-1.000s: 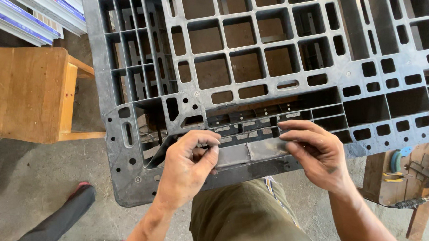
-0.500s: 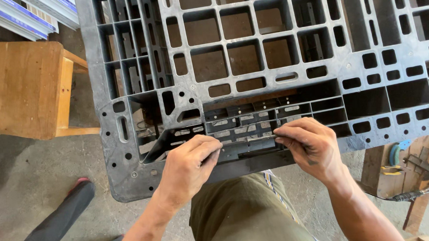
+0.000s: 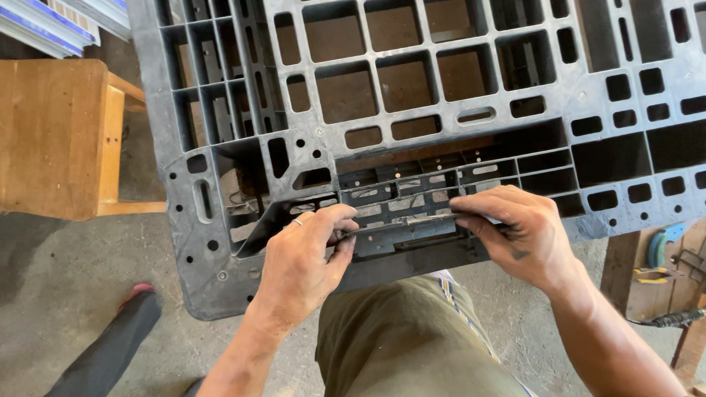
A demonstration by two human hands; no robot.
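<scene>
At pallet (image 3: 443, 83) edge | left hand (image 3: 300, 260), right hand (image 3: 521, 235) pinch thin strip (image 3: 402, 222)

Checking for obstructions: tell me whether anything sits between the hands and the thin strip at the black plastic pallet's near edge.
Nothing visible: the left hand and right hand already pinch the thin grey strip against the black plastic pallet.

Bright daylight, soft shadows, sharp focus

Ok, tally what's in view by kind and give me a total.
Black plastic pallet: 1
Thin strip pinched between left hand and right hand: 1
Wooden stool: 1
Pliers: 1
Total: 4
</scene>
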